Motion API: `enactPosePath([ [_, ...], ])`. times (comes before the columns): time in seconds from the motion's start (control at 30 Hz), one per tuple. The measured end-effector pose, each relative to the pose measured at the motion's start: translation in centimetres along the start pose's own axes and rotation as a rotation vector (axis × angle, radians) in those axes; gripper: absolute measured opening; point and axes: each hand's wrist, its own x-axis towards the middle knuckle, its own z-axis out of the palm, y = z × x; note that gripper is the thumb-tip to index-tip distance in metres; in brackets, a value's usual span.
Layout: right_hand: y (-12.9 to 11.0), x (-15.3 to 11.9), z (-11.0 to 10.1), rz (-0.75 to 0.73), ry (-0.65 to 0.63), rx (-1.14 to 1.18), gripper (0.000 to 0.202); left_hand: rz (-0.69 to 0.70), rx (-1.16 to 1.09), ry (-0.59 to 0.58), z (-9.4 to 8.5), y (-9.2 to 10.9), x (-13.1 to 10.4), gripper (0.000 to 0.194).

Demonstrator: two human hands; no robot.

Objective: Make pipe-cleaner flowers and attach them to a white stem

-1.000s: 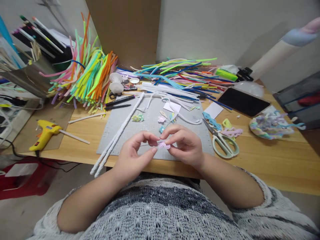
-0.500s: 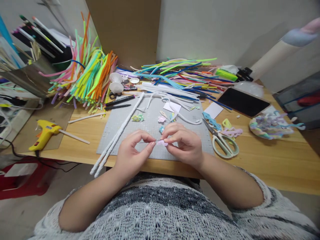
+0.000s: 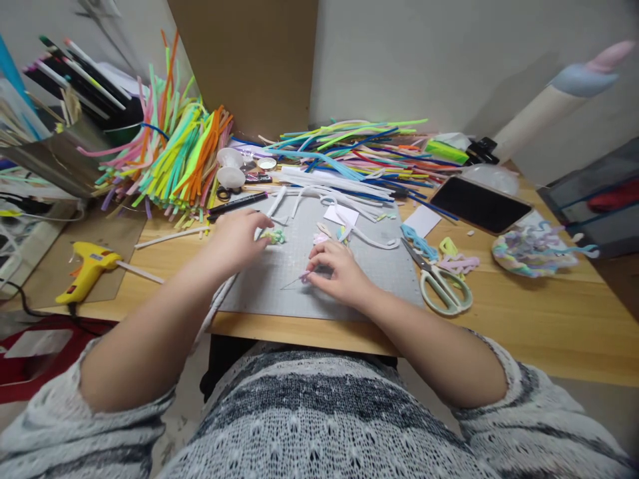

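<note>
My right hand (image 3: pixel 335 269) pinches a small pink-purple piece (image 3: pixel 304 277) with a thin wire sticking out to the left, above the grey cutting mat (image 3: pixel 279 293). My left hand (image 3: pixel 242 239) is over the mat's left part, fingers beside a small green-yellow flower cluster (image 3: pixel 274 236); whether it touches the cluster is unclear. White twisted pipe cleaners (image 3: pixel 215 303) run beneath my left hand and wrist. Just behind my right hand, a pale pink flower (image 3: pixel 320 237) lies near a white card (image 3: pixel 341 215).
Scissors (image 3: pixel 446 289) lie right of the mat, beside a phone (image 3: pixel 480 203) and a pastel bundle (image 3: pixel 534 249). A yellow glue gun (image 3: pixel 90 269) rests at left. Bunched colourful pipe cleaners (image 3: pixel 184 159) and loose ones (image 3: pixel 349 150) lie along the back.
My left hand has let go of the wire and moved left and away from me to the flower cluster. My right hand has shifted slightly left, still holding the pink-purple piece.
</note>
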Motion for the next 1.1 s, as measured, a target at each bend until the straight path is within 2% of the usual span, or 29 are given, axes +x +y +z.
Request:
enactPosePath([
  [0.1, 0.3, 0.2, 0.3, 0.073, -0.029, -0.122, 0.008, 0.063, 0.029, -0.025, 1.8, -0.4, 2.2, 0.021],
  [0.23, 0.5, 0.3, 0.3, 0.093, 0.012, -0.192, 0.009, 0.136, 0.042, -0.065, 3.7, -1.1, 3.6, 0.015],
  [0.37, 0.5, 0.2, 0.2, 0.100, 0.078, -0.162, 0.015, 0.108, -0.012, -0.063, 3.4, -1.5, 3.8, 0.008],
  [0.47, 0.3, 0.0, -0.2, 0.066, 0.220, -0.121, 0.019, 0.098, -0.186, -0.039, 1.9, -0.5, 2.9, 0.009],
  [0.6, -0.5, -0.6, -0.9, -0.106, 0.402, -0.085, 0.022, 0.138, -0.596, -0.094, 0.1, 1.7, 0.2, 0.009],
  [0.67, -1.0, -1.0, -1.2, -0.194, 0.425, -0.065, 0.023, 0.176, -0.788, -0.126, 0.0, 2.6, -1.2, 0.007],
  [0.77, -1.6, -1.4, -1.4, -0.347, 0.359, -0.013, 0.025, 0.182, -0.974, -0.131, 0.6, 3.7, -2.9, 0.006],
  [0.83, -1.7, -1.6, -1.4, -0.434, 0.312, 0.012, 0.030, 0.172, -1.040, -0.060, 1.1, 4.4, -3.8, 0.005],
  [0.93, -1.8, -1.7, -1.4, -0.466, 0.299, 0.065, 0.026, 0.162, -1.042, 0.015, 1.6, 5.5, -4.8, 0.006],
  [1.07, -1.8, -1.8, -1.2, -0.395, 0.263, 0.290, 0.016, 0.163, -0.916, 0.024, 1.3, 6.4, -5.9, 0.002],
  [1.1, -1.8, -1.8, -1.2, -0.346, 0.250, 0.368, 0.014, 0.164, -0.868, 0.065, 1.2, 6.4, -6.1, 0.005],
])
